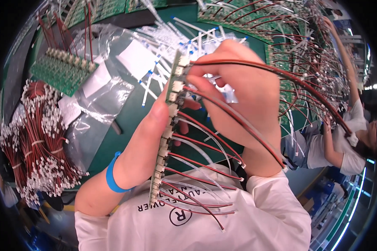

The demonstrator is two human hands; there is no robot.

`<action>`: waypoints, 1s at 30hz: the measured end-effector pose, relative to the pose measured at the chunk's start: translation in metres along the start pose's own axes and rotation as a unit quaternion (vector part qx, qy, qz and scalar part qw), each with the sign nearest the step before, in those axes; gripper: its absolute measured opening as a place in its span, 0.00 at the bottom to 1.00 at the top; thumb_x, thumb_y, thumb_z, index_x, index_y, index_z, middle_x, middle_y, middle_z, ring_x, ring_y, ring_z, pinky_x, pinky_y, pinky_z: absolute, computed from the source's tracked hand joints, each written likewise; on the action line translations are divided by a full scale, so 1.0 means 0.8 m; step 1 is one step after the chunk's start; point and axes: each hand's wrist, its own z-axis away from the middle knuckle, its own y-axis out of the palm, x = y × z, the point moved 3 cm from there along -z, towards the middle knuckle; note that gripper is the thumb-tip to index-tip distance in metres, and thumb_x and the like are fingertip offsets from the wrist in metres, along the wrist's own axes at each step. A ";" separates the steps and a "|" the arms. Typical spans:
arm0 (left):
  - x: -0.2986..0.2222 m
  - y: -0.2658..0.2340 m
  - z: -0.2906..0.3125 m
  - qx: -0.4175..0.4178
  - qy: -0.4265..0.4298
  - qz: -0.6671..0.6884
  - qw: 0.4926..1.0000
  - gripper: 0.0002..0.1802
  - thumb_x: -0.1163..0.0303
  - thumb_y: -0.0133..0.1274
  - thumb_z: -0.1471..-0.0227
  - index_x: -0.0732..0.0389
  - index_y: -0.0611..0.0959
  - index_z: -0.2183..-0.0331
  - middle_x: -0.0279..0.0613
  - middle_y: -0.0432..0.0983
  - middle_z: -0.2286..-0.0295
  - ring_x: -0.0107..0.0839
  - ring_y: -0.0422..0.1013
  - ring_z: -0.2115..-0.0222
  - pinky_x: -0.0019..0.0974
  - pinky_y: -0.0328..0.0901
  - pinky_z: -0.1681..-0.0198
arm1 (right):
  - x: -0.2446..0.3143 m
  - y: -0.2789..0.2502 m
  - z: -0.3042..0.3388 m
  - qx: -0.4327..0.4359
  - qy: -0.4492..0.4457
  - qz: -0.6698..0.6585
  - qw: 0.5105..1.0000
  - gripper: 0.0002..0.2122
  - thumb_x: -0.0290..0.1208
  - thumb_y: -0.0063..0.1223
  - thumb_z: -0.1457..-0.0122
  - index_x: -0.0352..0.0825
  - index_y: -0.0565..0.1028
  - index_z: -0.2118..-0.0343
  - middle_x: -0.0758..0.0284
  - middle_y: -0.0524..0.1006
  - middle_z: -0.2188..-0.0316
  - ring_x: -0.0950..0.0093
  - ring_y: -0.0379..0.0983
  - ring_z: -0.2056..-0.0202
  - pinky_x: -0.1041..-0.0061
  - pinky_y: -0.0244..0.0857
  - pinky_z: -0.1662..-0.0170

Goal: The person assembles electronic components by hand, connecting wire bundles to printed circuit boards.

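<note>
Circuit board point(164, 138) is staying between two bare hands

The long, narrow circuit board is being held up above the green table point(102, 152), tilting on its edge, and its lower end is reaching in front of the person's white shirt point(238, 217). The left hand point(153, 119) is grasping this board from its left side, with the thumb lying along it. The right hand point(238, 79) is bending over the board's upper end, with thumb and index finger touching close to the white connectors point(177, 86); I cannot tell if these fingers are pinching a plug. Many red-and-black wires point(205, 146) are coming out from the right side of the board, and some white wires are hanging among them. One thick cable point(297, 79) is passing from the board's top across the right hand.

To the left of the board, tied wire bundles point(37, 142) are lying, and beyond them a group of green boards point(63, 69) is resting near a clear plastic bag point(98, 117). Beyond the board's top, white ribbon cables point(201, 39) with blue ends are spreading loosely. To the right of the board, a co-worker point(356, 121) is reaching toward other wired boards.
</note>
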 end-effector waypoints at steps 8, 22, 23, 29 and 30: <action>0.008 -0.008 0.007 -0.090 0.007 0.051 0.995 0.28 0.46 0.28 0.45 0.58 0.71 0.62 0.33 0.69 0.71 0.24 0.66 0.72 0.26 0.62 0.70 | -0.007 0.016 0.003 0.014 -0.034 -0.087 0.995 0.05 0.22 0.49 0.55 0.29 0.69 0.74 0.62 0.66 0.77 0.64 0.64 0.72 0.70 0.60 0.69; 0.001 0.005 0.000 -0.119 0.007 0.052 0.992 0.25 0.47 0.31 0.45 0.57 0.72 0.64 0.34 0.70 0.76 0.24 0.66 0.78 0.24 0.61 0.78 | -0.012 0.013 0.002 -0.041 -0.045 -0.083 0.995 0.04 0.22 0.52 0.57 0.32 0.69 0.78 0.65 0.66 0.80 0.66 0.64 0.75 0.72 0.60 0.71; 0.001 0.005 0.000 -0.120 -0.001 0.054 0.991 0.26 0.46 0.30 0.45 0.57 0.72 0.65 0.32 0.70 0.76 0.23 0.66 0.77 0.24 0.62 0.76 | -0.013 0.012 0.002 -0.040 -0.034 -0.095 0.994 0.04 0.21 0.53 0.57 0.31 0.70 0.78 0.65 0.67 0.80 0.66 0.65 0.74 0.72 0.60 0.71; -0.019 0.027 0.005 -0.140 0.014 0.091 0.986 0.24 0.48 0.33 0.45 0.58 0.73 0.63 0.34 0.71 0.74 0.23 0.67 0.76 0.24 0.63 0.75 | -0.012 0.011 0.000 -0.063 -0.016 -0.125 0.990 0.05 0.23 0.55 0.57 0.30 0.74 0.76 0.64 0.69 0.82 0.68 0.66 0.77 0.74 0.60 0.76; -0.025 0.032 0.008 -0.176 0.024 0.092 0.980 0.24 0.49 0.35 0.46 0.59 0.72 0.63 0.35 0.72 0.73 0.24 0.68 0.76 0.25 0.63 0.75 | -0.009 0.009 -0.001 -0.063 -0.019 -0.127 0.990 0.05 0.23 0.55 0.57 0.30 0.74 0.76 0.64 0.69 0.82 0.68 0.66 0.77 0.74 0.60 0.76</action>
